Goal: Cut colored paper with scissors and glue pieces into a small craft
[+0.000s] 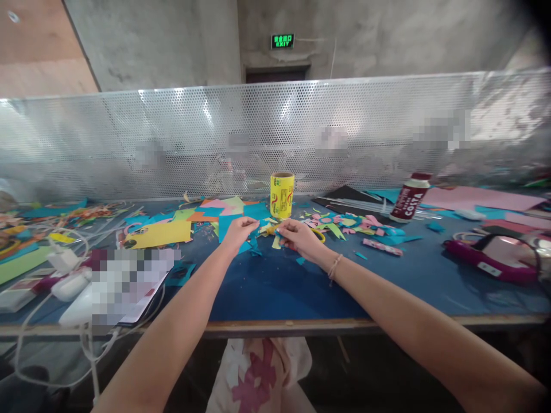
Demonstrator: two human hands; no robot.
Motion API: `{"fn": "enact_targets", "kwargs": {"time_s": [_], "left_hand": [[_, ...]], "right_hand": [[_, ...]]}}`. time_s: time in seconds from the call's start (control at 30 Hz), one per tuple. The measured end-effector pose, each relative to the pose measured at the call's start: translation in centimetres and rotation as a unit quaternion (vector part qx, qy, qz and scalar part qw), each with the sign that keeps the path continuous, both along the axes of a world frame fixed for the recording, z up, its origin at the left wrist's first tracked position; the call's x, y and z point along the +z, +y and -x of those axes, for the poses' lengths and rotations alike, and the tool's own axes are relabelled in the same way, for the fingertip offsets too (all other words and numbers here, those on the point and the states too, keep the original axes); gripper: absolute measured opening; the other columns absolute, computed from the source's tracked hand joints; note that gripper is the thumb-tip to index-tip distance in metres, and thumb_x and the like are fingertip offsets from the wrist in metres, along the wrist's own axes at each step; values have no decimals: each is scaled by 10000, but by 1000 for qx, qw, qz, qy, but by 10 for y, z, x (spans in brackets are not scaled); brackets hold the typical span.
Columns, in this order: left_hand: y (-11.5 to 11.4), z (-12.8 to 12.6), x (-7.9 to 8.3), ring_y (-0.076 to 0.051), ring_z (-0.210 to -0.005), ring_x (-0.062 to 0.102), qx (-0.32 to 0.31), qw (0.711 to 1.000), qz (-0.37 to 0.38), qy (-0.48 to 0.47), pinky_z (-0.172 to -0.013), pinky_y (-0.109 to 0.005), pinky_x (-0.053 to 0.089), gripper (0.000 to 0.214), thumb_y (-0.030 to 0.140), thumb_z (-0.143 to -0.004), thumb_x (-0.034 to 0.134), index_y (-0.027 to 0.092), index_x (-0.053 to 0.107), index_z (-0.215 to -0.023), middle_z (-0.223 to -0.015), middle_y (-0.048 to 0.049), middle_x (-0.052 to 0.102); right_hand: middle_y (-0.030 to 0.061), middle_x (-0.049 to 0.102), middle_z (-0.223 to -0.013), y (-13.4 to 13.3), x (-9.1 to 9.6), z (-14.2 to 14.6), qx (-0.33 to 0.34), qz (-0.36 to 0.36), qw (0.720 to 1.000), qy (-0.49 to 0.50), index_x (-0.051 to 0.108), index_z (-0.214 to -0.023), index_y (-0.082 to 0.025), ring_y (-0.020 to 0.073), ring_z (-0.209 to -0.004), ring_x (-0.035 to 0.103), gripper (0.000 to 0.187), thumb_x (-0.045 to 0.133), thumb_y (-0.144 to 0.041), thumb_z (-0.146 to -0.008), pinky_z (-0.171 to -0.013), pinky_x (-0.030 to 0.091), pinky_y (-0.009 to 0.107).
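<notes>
My left hand [241, 234] is closed in a pinch above the blue tabletop, in front of blue paper; what its fingertips hold is too small to make out. Just across from it, my right hand [301, 240] pinches a small piece of blue paper [278, 234]. The two hands are a short way apart. Yellow and blue paper scraps [269, 226] lie between and behind them. Beyond the fingers stands an upright yellow cardboard tube [282, 196]. A yellow loop [319, 235], partly hidden, shows behind my right hand.
Cut paper bits [344, 221] and a COSTA bottle [410, 198] are at the right, with a purple-framed object [495, 258] nearer the edge. Left are yellow paper [161, 234], a white charger [62, 258] and cables. A perforated metal screen [206, 137] backs the table.
</notes>
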State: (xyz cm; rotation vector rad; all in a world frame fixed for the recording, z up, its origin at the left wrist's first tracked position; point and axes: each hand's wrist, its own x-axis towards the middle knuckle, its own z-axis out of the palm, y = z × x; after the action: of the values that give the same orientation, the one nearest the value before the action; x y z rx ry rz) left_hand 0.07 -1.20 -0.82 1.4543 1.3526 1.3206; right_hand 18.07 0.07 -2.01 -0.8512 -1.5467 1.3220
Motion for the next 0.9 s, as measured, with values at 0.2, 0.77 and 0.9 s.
{"fn": "enact_targets", "kwargs": {"time_s": [0.2, 0.77, 0.9], "left_hand": [[1, 0, -1, -122, -646, 514, -1, 1000, 3, 0, -509, -209, 353, 274, 396, -605, 597, 155, 585, -737, -751, -45, 603], [2, 0, -2, -113, -629, 513, -8, 1000, 3, 30, -488, -199, 353, 244, 384, -621, 608, 167, 601, -733, -736, -38, 604], [3, 1, -3, -110, -628, 513, -10, 999, -7, 35, -494, -198, 354, 239, 379, -623, 607, 166, 602, -731, -737, -38, 609]], "right_hand": [[-23, 600, -660, 1, 2, -4, 32, 88, 988, 126, 563, -659, -157, 83, -626, 592, 248, 748, -202, -501, -617, 457, 199], [32, 627, -823, 9, 1, -11, -109, -109, 987, -37, 681, -650, -179, 126, -716, 564, 187, 734, -232, -479, -614, 452, 239], [21, 631, -666, 6, 4, -11, -100, -66, 992, -48, 686, -673, -167, 108, -577, 543, 191, 718, -275, -519, -554, 446, 250]]}}
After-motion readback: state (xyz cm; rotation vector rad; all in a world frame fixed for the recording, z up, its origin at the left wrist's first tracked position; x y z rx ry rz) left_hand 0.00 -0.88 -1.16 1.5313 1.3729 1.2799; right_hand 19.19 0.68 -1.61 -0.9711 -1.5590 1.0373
